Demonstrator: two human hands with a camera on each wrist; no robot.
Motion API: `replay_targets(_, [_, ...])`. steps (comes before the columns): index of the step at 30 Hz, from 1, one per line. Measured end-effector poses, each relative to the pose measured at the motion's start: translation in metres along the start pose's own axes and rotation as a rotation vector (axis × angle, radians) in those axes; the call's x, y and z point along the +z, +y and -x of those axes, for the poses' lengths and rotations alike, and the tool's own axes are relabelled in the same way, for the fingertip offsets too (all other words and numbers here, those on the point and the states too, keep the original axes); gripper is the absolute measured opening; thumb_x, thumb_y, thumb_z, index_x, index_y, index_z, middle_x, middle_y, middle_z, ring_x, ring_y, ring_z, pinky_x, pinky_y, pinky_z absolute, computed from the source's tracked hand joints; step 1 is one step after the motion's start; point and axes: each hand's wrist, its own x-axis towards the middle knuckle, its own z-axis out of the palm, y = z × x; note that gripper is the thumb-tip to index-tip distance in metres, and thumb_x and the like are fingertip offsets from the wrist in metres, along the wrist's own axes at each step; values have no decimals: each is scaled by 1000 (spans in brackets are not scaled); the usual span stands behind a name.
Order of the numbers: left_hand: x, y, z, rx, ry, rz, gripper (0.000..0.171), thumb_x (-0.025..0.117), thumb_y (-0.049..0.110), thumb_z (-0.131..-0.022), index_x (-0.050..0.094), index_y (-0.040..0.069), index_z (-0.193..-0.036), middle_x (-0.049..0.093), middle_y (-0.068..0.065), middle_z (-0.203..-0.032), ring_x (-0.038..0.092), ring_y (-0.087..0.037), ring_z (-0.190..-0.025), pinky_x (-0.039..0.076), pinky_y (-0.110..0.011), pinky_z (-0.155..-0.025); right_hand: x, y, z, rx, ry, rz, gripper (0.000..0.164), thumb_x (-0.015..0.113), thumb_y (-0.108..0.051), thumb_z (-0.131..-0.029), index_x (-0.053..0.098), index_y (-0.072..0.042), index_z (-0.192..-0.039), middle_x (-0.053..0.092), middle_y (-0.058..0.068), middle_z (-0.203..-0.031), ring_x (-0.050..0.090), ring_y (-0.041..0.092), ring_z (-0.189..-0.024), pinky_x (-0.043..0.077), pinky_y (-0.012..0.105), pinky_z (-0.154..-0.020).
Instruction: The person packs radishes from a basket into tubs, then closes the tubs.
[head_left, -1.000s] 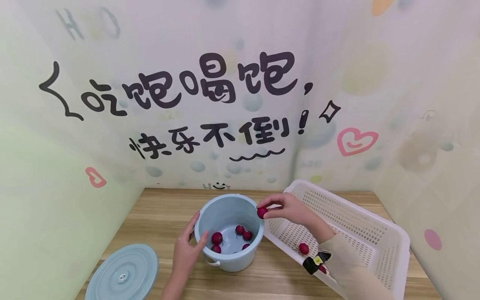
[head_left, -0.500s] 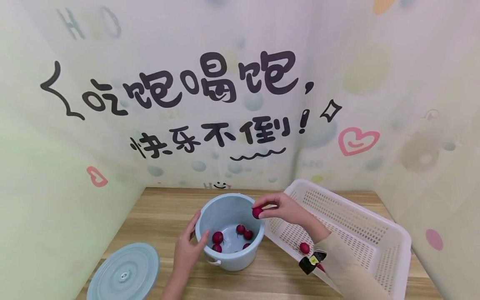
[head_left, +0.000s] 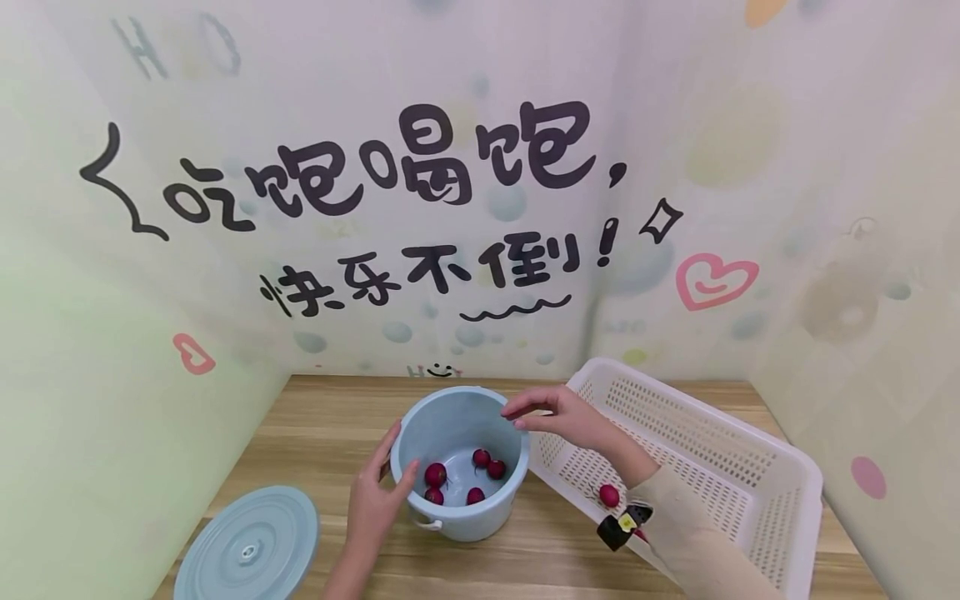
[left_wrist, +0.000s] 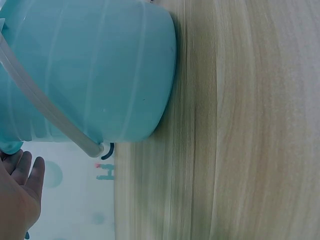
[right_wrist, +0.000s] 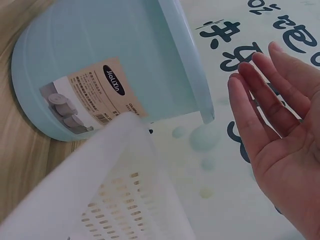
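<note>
A light blue bucket [head_left: 468,521] stands upright on the table, with several small red radishes [head_left: 435,476] on its floor. My left hand [head_left: 372,500] holds the bucket's left side, thumb over the rim and fingers along the outside. In the left wrist view, the left hand [left_wrist: 20,195] is only partly visible beside the bucket [left_wrist: 90,70]. Over the bucket's right rim is my right hand [head_left: 566,415], holding nothing. The right wrist view shows that right hand [right_wrist: 280,115] with extended fingers apart from the bucket [right_wrist: 110,40].
A white perforated basket [head_left: 795,467] stands right of the bucket, under the right forearm. One radish [head_left: 609,496] lies in it; another is partly hidden by the wrist strap [head_left: 618,529]. A blue lid [head_left: 247,542] lies at the left. A printed wall [head_left: 450,350] closes the back.
The right hand moved slightly left over the bucket, then let go of its radish. One radish now shows farther left near the front of the bucket's floor. The left hand stayed put.
</note>
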Motion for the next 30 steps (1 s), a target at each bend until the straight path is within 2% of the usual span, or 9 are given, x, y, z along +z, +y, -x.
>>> replay_targets(4, [0,0,0,4,4,1,61,73,17,-90,50,12,-146,54,-12,-148,58,-33,-130,54,-46,-102,-2,2,3,-19,1,-21,27,64,-11,-96,68,3,-119,66,30,-122,68,25,-111,58,21,-93])
replay_targets(8, [0,2,0,1,5,-1,62,73,16,-89,51,12,-146,54,-12,-148,58,-34,-130,54,-46,-102,-4,3,6,-22,-1,-32,30,64,-11,-96,66,7,-120,65,31,-122,65,41,-113,58,21,-93])
replay_targets(11, [0,3,0,-5,2,-1,62,73,17,-89,51,11,-146,53,-12,-149,57,-34,-131,53,-46,-102,-6,3,9,-10,3,-24,31,64,-12,-97,65,7,-121,66,29,-123,65,39,-114,58,21,-94])
replay_targets(17, [0,5,0,-16,-3,-4,62,73,19,-89,50,11,-147,53,-12,-149,56,-34,-132,52,-46,-103,-11,3,14,20,22,-5,30,65,-13,-96,67,3,-121,69,23,-122,68,28,-112,57,20,-95])
replay_targets(30, [0,4,0,-19,3,-16,62,73,18,-89,50,12,-147,53,-13,-149,57,-34,-131,52,-46,-104,-21,5,25,49,48,22,28,65,-15,-96,68,-1,-120,69,22,-121,68,26,-113,57,20,-94])
